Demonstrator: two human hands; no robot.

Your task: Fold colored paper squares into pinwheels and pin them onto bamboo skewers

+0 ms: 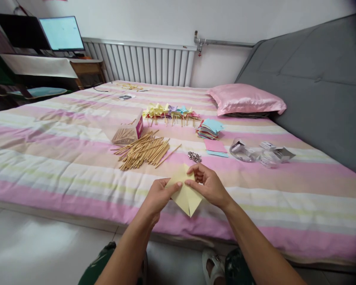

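Note:
Between my hands is a pale yellow paper square (185,198) with a slit running in from its near corner. My left hand (161,192) pinches its left side, thumb on top. My right hand (206,183) grips the right side, with thumb and forefinger close to the middle. Just beyond the paper lies a small heap of shiny metal fasteners (194,156). Farther left is a loose pile of thin wooden sticks (145,152). A pink paper sheet (215,146) and a stack of coloured paper (209,130) lie ahead to the right.
Finished paper pinwheels (166,111) on sticks lie in a row farther back. A clear box (125,133) holds more sticks. Clear plastic containers (243,151) sit at the right. A pink pillow (246,99) rests near the grey headboard (317,79) on the striped bed (77,170).

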